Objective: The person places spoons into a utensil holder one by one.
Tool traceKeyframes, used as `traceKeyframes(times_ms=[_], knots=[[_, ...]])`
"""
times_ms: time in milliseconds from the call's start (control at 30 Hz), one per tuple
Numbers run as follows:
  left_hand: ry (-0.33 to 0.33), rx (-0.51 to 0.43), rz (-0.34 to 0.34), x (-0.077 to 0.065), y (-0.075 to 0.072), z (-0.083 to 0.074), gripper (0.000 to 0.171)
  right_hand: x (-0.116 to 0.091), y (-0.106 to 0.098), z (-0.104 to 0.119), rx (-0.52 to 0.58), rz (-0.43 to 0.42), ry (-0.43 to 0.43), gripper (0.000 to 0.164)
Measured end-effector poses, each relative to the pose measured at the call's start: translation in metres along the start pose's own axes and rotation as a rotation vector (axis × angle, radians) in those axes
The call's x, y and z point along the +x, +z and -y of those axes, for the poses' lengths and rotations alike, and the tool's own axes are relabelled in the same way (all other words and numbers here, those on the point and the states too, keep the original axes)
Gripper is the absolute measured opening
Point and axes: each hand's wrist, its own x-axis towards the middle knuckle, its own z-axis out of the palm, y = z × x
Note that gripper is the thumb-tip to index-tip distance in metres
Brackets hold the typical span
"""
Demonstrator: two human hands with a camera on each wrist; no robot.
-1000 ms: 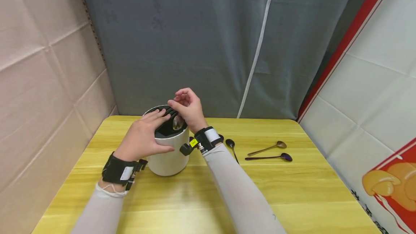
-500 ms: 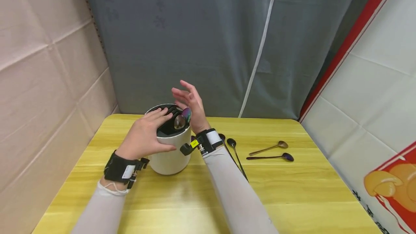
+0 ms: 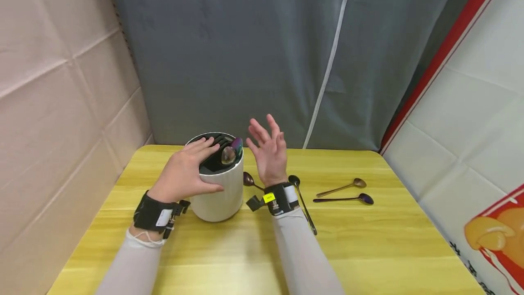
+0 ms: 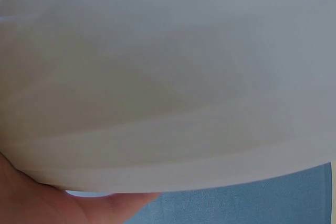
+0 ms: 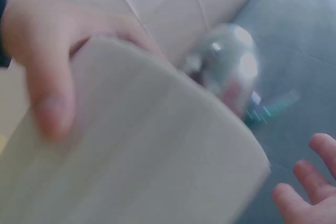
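A white round utensil holder (image 3: 217, 199) with a black slotted insert stands at the table's left. My left hand (image 3: 184, 172) holds its left rim, thumb against the outer wall and fingers reaching over the top. Bowl up in the holder are a silver spoon (image 3: 228, 155) and, close behind it, a purple-green spoon (image 3: 237, 144); the insert hides their handles. My right hand (image 3: 270, 156), fingers spread and holding nothing, is raised just right of the holder. In the right wrist view, its fingertips (image 5: 310, 182) are apart from the silver spoon bowl (image 5: 231, 72).
Right of the holder lie a dark brown spoon (image 3: 248, 179), partly behind my right wrist, and a black spoon (image 3: 294, 180). Farther right rest a bronze spoon (image 3: 358, 183) and a dark purple spoon (image 3: 364, 199) on the wooden table (image 3: 389, 240). A grey curtain (image 3: 245, 58) hangs behind.
My right hand has let go of the purple-green spoon, now standing in the holder, opened its fingers and drawn away to the right. My left hand stays on the holder.
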Motion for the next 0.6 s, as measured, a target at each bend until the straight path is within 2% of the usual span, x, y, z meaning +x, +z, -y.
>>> traceKeyframes(times_ms=[100,233,367,500,600], knots=[[-0.003,0.0,-0.001,0.0,0.002,-0.002,0.109,-0.015,-0.022,0.005,-0.031,-0.007,-0.001,0.101],[-0.011,-0.003,0.015,-0.001,0.0,-0.002,0.109,-0.03,-0.041,0.009,-0.067,0.0,0.03,0.097],[-0.01,-0.003,0.011,-0.001,-0.001,-0.001,0.108,-0.038,-0.052,0.015,-0.112,0.033,0.059,0.099],[-0.013,-0.008,0.01,-0.001,-0.001,0.0,0.109,-0.042,-0.063,0.022,-0.213,0.071,0.058,0.098],[-0.016,-0.017,0.013,-0.001,0.0,0.0,0.108,-0.043,-0.072,0.026,-0.291,0.069,0.068,0.101]])
